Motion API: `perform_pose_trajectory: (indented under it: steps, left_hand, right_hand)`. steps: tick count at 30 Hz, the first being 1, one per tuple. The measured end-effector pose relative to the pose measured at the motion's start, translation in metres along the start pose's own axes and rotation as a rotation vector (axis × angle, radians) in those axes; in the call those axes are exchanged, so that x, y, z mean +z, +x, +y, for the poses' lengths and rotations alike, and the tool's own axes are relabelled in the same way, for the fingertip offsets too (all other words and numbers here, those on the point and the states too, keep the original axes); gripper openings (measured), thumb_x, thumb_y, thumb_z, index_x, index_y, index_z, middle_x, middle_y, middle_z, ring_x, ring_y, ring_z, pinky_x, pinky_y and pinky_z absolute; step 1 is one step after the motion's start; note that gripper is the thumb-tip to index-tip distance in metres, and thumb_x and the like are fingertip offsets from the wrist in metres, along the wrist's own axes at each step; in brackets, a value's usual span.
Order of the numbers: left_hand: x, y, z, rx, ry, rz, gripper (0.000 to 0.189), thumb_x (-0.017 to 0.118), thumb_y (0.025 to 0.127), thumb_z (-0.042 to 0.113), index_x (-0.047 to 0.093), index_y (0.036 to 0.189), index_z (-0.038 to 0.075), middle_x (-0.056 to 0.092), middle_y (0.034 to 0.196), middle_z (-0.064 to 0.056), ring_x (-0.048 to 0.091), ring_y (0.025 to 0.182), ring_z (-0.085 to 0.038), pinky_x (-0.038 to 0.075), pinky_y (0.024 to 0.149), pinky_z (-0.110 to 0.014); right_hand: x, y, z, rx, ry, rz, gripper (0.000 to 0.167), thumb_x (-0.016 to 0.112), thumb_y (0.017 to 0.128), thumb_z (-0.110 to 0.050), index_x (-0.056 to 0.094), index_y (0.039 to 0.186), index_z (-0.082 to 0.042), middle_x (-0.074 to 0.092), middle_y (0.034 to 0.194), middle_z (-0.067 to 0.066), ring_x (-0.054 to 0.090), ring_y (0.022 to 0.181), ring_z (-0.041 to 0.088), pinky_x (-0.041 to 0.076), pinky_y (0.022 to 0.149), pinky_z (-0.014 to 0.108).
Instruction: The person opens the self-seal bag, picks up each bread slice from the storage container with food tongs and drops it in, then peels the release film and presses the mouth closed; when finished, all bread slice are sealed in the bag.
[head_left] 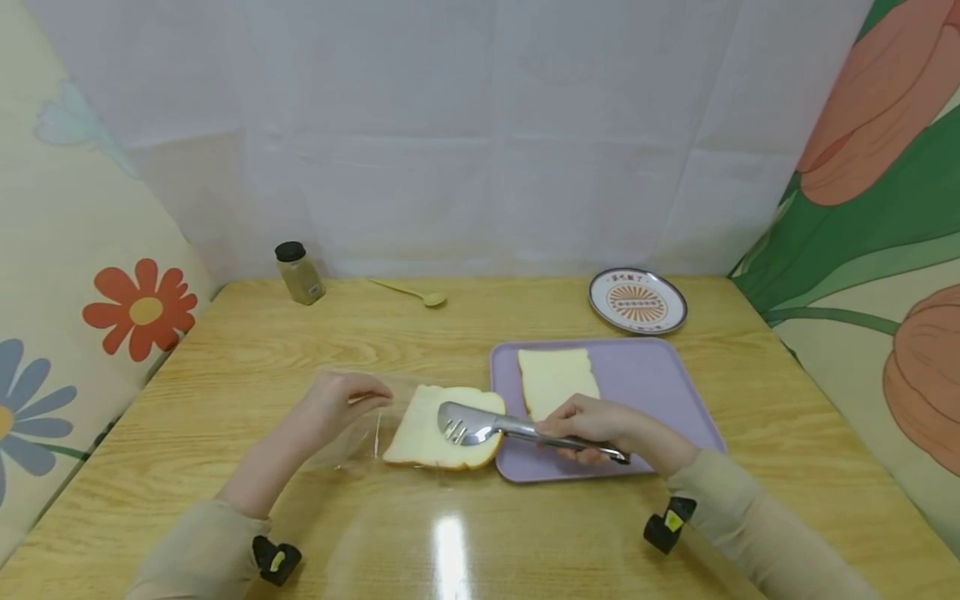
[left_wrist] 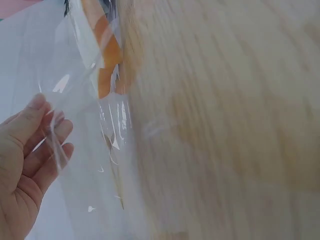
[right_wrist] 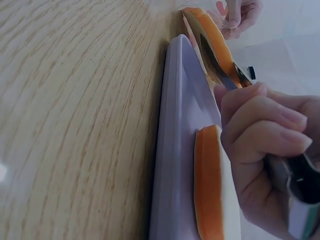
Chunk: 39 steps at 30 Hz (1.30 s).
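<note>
My right hand (head_left: 588, 427) grips metal food tongs (head_left: 483, 422), whose slotted end lies over a slice of bread (head_left: 420, 425). In the right wrist view this slice (right_wrist: 218, 37) stands tilted, with a tong arm beneath it, its edge near the tray's rim. My left hand (head_left: 341, 404) pinches a clear plastic bag (left_wrist: 82, 135) between thumb and fingers. The bag lies around the slice's left side. Another bread slice (head_left: 555, 379) rests flat on a purple tray (head_left: 656, 375), just beyond my right hand.
At the table's back left stands a jar (head_left: 300, 275) with a black lid, and right of it a yellow-green spoon (head_left: 420, 295). A patterned round plate (head_left: 637, 302) sits behind the tray. White cloth (head_left: 450, 167) hangs along the back edge.
</note>
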<state>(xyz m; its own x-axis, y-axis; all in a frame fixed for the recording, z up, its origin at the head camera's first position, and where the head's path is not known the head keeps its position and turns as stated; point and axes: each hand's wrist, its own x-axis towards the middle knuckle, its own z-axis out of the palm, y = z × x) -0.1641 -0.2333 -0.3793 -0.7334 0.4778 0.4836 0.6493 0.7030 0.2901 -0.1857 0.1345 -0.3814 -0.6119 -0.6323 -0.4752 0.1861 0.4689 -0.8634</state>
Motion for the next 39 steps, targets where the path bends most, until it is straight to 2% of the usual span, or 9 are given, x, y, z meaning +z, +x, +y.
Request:
perform_pose_trajectory:
  steps: [3, 9, 15, 23, 26, 32, 39]
  left_hand:
    - [0.0, -0.002, -0.002, 0.005, -0.048, 0.034, 0.014, 0.074, 0.073, -0.005, 0.074, 0.084, 0.003, 0.074, 0.081, -0.006, 0.07, 0.073, -0.019, 0.058, 0.065, -0.027]
    - [0.0, -0.005, -0.003, -0.05, -0.154, 0.048, 0.015, 0.072, 0.075, -0.005, 0.074, 0.089, 0.002, 0.074, 0.086, -0.008, 0.071, 0.079, -0.021, 0.058, 0.07, -0.027]
    - [0.004, -0.008, -0.003, -0.084, -0.173, 0.045, 0.014, 0.073, 0.077, 0.0, 0.075, 0.09, 0.005, 0.074, 0.088, -0.006, 0.07, 0.083, -0.015, 0.058, 0.074, -0.029]
    - [0.008, -0.008, -0.001, -0.104, -0.184, 0.092, 0.013, 0.075, 0.076, 0.002, 0.075, 0.088, 0.009, 0.075, 0.087, -0.004, 0.069, 0.081, -0.01, 0.054, 0.073, -0.014]
    - [0.008, -0.008, 0.001, -0.118, -0.21, 0.096, 0.014, 0.074, 0.078, 0.001, 0.076, 0.089, 0.008, 0.075, 0.087, -0.005, 0.069, 0.082, -0.008, 0.053, 0.072, -0.011]
    - [0.006, -0.006, 0.004, -0.14, -0.272, 0.079, 0.012, 0.071, 0.082, 0.006, 0.075, 0.093, 0.008, 0.074, 0.09, -0.007, 0.071, 0.082, -0.013, 0.053, 0.073, -0.012]
    - [0.006, -0.005, 0.005, -0.162, -0.352, 0.075, 0.012, 0.07, 0.081, 0.004, 0.075, 0.093, 0.005, 0.074, 0.091, -0.011, 0.07, 0.083, -0.011, 0.054, 0.071, -0.013]
  right_hand:
    - [0.0, 0.001, 0.001, -0.009, 0.0, -0.004, 0.035, 0.056, 0.095, -0.026, 0.066, 0.1, 0.007, 0.051, 0.054, -0.001, 0.034, 0.036, 0.005, 0.03, 0.035, 0.018]
    - [0.0, 0.002, 0.0, -0.017, 0.009, -0.008, 0.036, 0.056, 0.095, -0.026, 0.065, 0.1, 0.009, 0.051, 0.054, -0.001, 0.035, 0.036, 0.005, 0.03, 0.035, 0.018]
    - [0.001, 0.005, -0.003, -0.007, 0.037, -0.03, 0.039, 0.055, 0.095, -0.028, 0.063, 0.102, 0.01, 0.05, 0.055, -0.001, 0.035, 0.037, 0.004, 0.03, 0.035, 0.018]
    - [0.003, 0.009, -0.005, -0.015, 0.045, -0.061, 0.039, 0.054, 0.095, -0.026, 0.061, 0.103, 0.012, 0.049, 0.055, -0.001, 0.036, 0.038, 0.004, 0.03, 0.035, 0.018]
    - [0.005, 0.01, -0.007, -0.018, 0.047, -0.076, 0.039, 0.053, 0.096, -0.025, 0.061, 0.105, 0.012, 0.049, 0.054, -0.001, 0.035, 0.038, 0.004, 0.03, 0.035, 0.017]
    - [0.005, 0.012, -0.01, -0.018, 0.046, -0.082, 0.037, 0.053, 0.096, -0.024, 0.061, 0.104, 0.012, 0.049, 0.054, -0.001, 0.035, 0.037, 0.004, 0.029, 0.035, 0.017]
    - [0.003, 0.016, -0.01, -0.005, 0.073, -0.097, 0.04, 0.053, 0.096, -0.027, 0.06, 0.104, 0.012, 0.05, 0.055, -0.001, 0.034, 0.037, 0.004, 0.029, 0.034, 0.018]
